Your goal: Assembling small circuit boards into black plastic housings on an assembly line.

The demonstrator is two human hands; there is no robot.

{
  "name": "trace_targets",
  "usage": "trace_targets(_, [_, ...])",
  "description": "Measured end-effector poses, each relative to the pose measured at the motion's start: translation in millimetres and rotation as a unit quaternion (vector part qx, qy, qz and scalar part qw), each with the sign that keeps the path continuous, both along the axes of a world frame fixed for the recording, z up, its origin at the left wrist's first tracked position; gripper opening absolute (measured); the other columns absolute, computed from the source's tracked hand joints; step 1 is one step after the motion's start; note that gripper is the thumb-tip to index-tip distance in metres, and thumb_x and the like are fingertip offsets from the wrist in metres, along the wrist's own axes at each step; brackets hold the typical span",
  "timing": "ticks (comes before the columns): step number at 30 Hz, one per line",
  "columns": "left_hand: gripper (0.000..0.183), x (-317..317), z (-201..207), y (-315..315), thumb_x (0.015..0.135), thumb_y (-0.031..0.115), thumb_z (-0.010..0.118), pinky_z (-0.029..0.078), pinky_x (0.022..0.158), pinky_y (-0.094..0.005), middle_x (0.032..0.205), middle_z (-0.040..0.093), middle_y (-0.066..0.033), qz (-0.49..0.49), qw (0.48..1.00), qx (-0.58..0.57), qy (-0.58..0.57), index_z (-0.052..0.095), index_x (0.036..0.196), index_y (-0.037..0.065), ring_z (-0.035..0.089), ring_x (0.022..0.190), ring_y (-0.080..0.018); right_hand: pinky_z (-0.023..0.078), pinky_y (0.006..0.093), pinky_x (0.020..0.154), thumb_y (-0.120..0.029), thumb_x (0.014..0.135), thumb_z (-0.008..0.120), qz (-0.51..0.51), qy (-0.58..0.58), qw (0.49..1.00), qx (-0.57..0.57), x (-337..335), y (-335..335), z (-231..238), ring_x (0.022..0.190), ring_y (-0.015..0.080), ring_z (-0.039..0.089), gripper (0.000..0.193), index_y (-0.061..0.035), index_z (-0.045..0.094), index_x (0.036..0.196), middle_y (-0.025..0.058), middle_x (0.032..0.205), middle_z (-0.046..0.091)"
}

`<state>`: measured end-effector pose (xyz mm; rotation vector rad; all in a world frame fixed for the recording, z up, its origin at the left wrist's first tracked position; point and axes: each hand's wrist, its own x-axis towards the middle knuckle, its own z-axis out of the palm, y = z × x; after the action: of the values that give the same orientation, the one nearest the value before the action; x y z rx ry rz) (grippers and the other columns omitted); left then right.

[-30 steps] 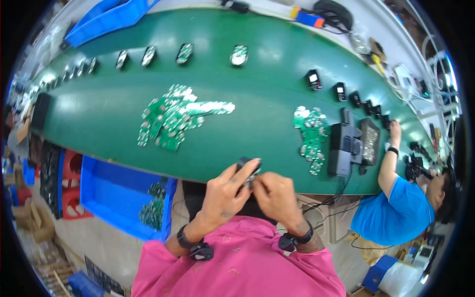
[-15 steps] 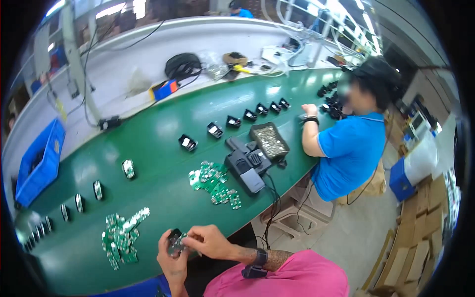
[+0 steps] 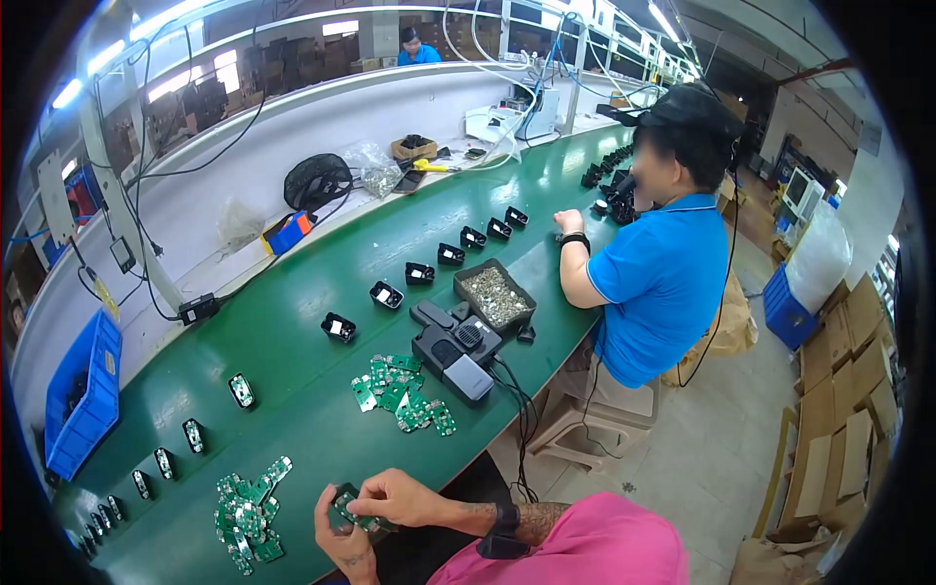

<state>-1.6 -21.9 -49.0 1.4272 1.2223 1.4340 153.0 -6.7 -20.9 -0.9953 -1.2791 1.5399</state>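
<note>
My left hand (image 3: 343, 542) is closed around a small black plastic housing (image 3: 343, 489) near the front edge of the green workbench (image 3: 302, 390). My right hand (image 3: 405, 499) pinches a green circuit board (image 3: 368, 523) against it, thumb and index finger pressed together. The fingers partly cover both parts, so how far the board sits inside the housing cannot be made out. Left of my hands lies a loose pile of green circuit boards (image 3: 247, 514). A second pile of boards (image 3: 402, 395) is farther off, beyond my right hand.
A row of housings with boards (image 3: 194, 436) runs along the left; open black housings (image 3: 387, 294) line the middle. Nearby stand a dark grey device (image 3: 453, 346) with cables and a tray of small metal parts (image 3: 495, 295). A co-worker (image 3: 663, 283) sits right; a blue crate (image 3: 86, 395) stands left.
The whole view has shifted, so the bench items appear moved. My hands stay together at the housing, and more of the green board shows between them.
</note>
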Motion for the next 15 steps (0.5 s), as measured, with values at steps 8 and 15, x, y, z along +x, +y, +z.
trace_targets(8, [0.046,3.8,2.9,-9.7,0.086,-0.005,0.055,0.049,0.092,-0.0307,0.125,0.061,-0.0139,0.044,0.999,-0.006,0.031,0.054,0.132,-0.003,0.06,0.109,-0.0195,0.047,0.0374,0.058,-0.024,0.095,0.062,-0.093,-0.117,0.982,0.12,-12.8,-21.4,2.6,0.06,0.0246,0.061,0.031,0.0027,0.063,0.08,0.0141,0.069,0.063])
trace_targets(15, [0.054,-7.4,13.2,-12.7,0.082,-0.005,0.051,0.045,0.103,-0.0359,0.128,0.06,-0.0186,0.0,1.0,-0.008,-0.023,0.049,0.136,-0.007,0.059,0.118,-0.027,0.047,0.0448,0.06,-0.025,0.094,0.062,-0.122,-0.217,0.95,0.188,-14.9,-15.2,-5.5,0.067,0.0375,0.061,0.028,-0.0021,0.062,0.077,0.0178,0.072,0.062])
